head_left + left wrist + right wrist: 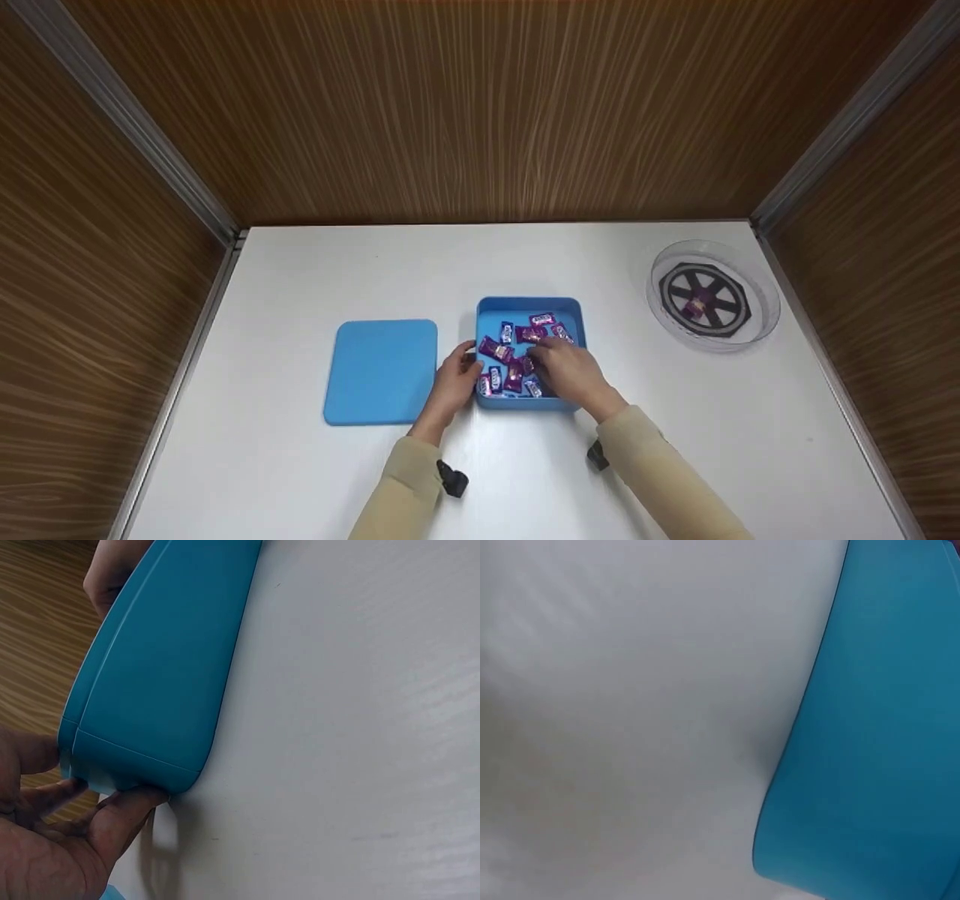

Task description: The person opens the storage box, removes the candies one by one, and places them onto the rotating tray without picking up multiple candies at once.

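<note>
A blue square box (529,403) stands without a lid on the white table, holding several small wrapped candies (496,349) in purple and blue wrappers. My left hand (453,382) grips the box's left side, and the left wrist view shows its fingers (139,802) against the outer wall near a corner. Inside the box, toward its right side, my right hand (571,371) reaches down among the candies with bent fingers. Its fingertips are mostly hidden, so whether they pinch a candy cannot be seen. The right wrist view catches only the box wall (870,742) and tabletop.
Left of the box lies a flat blue lid (381,373). A clear round dish (772,315) sits at the far right, with a black spoked piece (744,309) and a purple candy (695,306) in it. Wood-grain panels (495,112) enclose the table's back and sides.
</note>
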Demonstrator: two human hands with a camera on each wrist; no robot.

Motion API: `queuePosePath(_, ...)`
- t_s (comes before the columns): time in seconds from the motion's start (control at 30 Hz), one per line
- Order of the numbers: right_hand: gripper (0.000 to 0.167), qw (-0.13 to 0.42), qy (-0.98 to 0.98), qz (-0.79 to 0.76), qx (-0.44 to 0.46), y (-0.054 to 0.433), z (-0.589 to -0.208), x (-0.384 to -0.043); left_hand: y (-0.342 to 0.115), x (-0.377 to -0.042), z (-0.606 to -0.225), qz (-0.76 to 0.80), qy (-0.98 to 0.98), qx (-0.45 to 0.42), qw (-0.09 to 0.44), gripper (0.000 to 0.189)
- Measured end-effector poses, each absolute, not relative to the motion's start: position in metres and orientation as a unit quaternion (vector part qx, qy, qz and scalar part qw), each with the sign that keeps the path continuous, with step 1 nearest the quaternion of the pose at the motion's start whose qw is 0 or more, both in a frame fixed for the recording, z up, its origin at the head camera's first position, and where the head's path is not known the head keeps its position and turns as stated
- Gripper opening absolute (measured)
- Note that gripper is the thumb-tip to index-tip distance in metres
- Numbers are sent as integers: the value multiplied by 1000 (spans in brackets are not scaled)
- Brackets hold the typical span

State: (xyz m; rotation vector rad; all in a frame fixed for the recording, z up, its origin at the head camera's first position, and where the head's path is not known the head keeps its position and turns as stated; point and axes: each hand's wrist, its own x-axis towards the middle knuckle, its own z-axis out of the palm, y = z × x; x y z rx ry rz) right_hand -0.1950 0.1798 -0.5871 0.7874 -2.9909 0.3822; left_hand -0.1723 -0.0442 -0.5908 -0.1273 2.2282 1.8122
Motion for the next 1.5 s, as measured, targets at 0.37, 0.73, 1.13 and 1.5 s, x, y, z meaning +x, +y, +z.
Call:
queuePosePath(0.37, 22, 34, -961, 116, 250, 182, -589, -195, -43, -172, -591, 627, 766, -45, 132, 46)
queuePosePath(0.73, 17, -29, -952, 192, 237, 185, -582, -194, -44, -171, -591, 631, 764, -36, 127, 47)
queuePosePath(1.13, 15, -36, -931, 270, 244, 189, -574, -193, -43, -170, -589, 624, 769, -46, 131, 47)
queuePosePath(1.5, 17, -32, -919, 311, 242, 195, -560, -188, -43, -170, -589, 622, 771, -44, 130, 47)
